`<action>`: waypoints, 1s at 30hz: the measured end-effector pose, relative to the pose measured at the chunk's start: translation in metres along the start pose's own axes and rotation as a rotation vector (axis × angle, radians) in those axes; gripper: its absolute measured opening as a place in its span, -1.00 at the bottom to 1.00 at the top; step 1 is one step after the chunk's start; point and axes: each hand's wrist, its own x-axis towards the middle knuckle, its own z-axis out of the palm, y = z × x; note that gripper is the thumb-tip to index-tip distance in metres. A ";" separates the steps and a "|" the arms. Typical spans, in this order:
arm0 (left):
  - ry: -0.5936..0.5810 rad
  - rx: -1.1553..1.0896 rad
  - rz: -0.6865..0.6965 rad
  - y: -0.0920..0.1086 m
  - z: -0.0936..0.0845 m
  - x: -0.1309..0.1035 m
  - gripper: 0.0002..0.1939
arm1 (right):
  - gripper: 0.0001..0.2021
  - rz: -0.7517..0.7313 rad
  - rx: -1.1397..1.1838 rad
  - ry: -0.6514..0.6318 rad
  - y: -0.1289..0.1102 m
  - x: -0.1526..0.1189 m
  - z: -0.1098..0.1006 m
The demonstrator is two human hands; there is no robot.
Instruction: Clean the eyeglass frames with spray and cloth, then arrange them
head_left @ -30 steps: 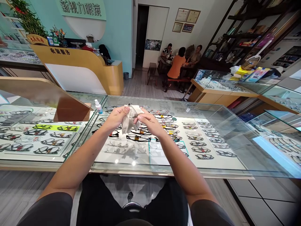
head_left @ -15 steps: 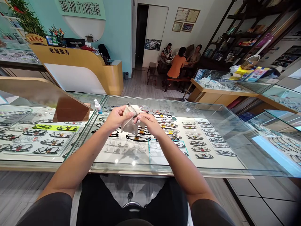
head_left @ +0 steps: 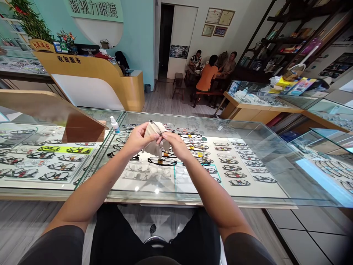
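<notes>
My left hand (head_left: pixel 138 139) holds a pale beige cloth (head_left: pixel 152 129), with its fingers behind and its thumb pressed on the front. My right hand (head_left: pixel 174 143) pinches the dark frame or cord that crosses the cloth, its fingertips close to my left thumb. The cloth hangs down in folds between the hands, above a glass display case (head_left: pixel 143 202). Under the glass, just below the cloth, lies a black pair of glasses (head_left: pixel 162 162). The rest of the dark item is hidden by cloth and fingers.
A small spray bottle (head_left: pixel 115 125) stands on the glass left of my hands. A slanted wooden board (head_left: pixel 82 127) is further left. People sit at a table (head_left: pixel 217 75) in the back, beyond the case.
The cloth has shifted and spread more smoothly between my hands. My left thumb has moved slightly right, closer to my right fingertips.
</notes>
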 end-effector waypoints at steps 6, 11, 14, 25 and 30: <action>0.088 0.024 0.062 0.003 0.009 -0.004 -0.43 | -0.33 -0.044 -0.055 -0.053 -0.003 -0.003 0.006; 0.205 0.074 0.133 0.002 0.015 -0.009 -0.43 | -0.33 -0.073 -0.094 -0.101 -0.003 -0.006 0.013; 0.285 0.099 0.169 0.001 0.016 -0.010 -0.37 | -0.30 -0.077 -0.128 -0.099 -0.003 -0.008 0.016; 0.171 0.005 0.040 -0.008 -0.005 0.003 -0.23 | -0.41 -0.022 0.000 -0.043 0.005 -0.003 0.008; 0.094 -0.027 -0.015 -0.006 -0.010 0.005 -0.24 | -0.49 -0.013 0.040 -0.056 0.005 -0.002 0.003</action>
